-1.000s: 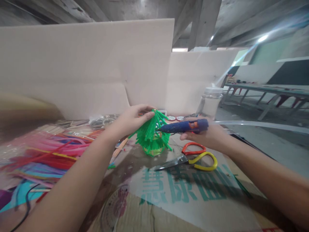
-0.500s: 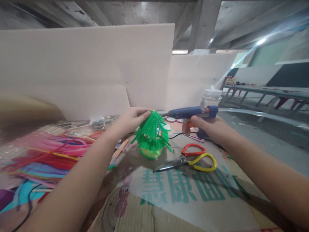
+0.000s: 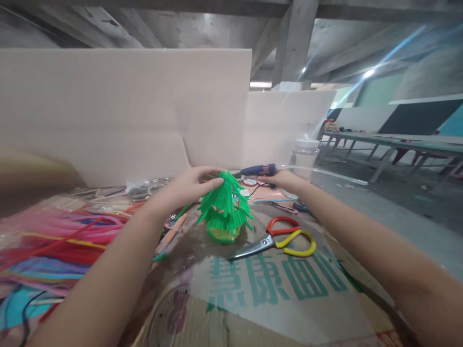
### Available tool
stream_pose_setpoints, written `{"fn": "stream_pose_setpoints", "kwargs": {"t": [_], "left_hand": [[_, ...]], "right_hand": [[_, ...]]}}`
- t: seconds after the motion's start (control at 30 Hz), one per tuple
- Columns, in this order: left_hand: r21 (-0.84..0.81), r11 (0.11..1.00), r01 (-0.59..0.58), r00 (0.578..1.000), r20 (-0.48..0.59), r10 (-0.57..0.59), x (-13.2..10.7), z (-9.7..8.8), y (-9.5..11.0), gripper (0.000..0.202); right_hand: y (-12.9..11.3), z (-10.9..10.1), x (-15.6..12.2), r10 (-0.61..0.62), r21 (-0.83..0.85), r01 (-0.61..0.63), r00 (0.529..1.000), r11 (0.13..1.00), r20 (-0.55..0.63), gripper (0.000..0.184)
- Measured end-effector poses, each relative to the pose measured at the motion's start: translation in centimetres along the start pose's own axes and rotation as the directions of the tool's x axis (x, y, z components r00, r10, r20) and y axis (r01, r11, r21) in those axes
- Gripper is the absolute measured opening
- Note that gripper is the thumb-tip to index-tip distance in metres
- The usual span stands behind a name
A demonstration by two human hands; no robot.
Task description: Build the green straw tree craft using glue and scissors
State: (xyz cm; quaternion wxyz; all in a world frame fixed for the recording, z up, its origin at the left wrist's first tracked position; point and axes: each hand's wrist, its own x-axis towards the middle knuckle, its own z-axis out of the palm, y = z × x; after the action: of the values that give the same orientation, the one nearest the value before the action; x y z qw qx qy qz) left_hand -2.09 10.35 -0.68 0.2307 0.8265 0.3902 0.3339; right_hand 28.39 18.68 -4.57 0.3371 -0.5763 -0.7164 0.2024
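"Head view: where's the fuzzy green model with a cone-shaped roof (image 3: 224,208)?"

"I see it upright on the brown tabletop (image 3: 188,260), just behind the metal scissors with one red and one yellow handle (image 3: 268,241)."

"And the grips?"

"From my end, the left hand (image 3: 187,188) pinches the roof near its peak, thumb in front. The right hand (image 3: 287,180) closes around the handle of the blue glue gun (image 3: 257,170)."

"Is its nozzle touching the roof?"

"I can't tell; the two overlap from here."
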Motion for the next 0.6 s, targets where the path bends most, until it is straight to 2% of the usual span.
{"fn": "stream_pose_setpoints", "kwargs": {"t": [0.17,0.33,0.43,0.6], "left_hand": [[0.006,1.0,-0.004,1.0,0.013,0.004,-0.1,-0.2,-0.3,0.04],[-0.03,0.999,-0.031,0.997,0.064,0.032,-0.2,-0.1,-0.4,0.038],[-0.033,0.999,-0.03,0.996,0.08,0.032,-0.2,-0.2,-0.6,0.04],[0.005,0.999,-0.046,0.996,0.074,0.045,0.0,-0.3,-1.2,0.044]], "right_hand": [[1.7,3.3,3.2,0.125,-0.058,-0.12,0.987,0.991,0.097,0.035],[2.9,6.8,3.8,0.188,-0.037,-0.185,0.971,0.982,0.145,0.036],[3.5,7.5,3.9,0.212,-0.023,-0.211,0.96,0.977,0.183,0.037],[4.1,6.7,3.8,0.199,-0.036,-0.196,0.943,0.98,0.266,0.034]]}}
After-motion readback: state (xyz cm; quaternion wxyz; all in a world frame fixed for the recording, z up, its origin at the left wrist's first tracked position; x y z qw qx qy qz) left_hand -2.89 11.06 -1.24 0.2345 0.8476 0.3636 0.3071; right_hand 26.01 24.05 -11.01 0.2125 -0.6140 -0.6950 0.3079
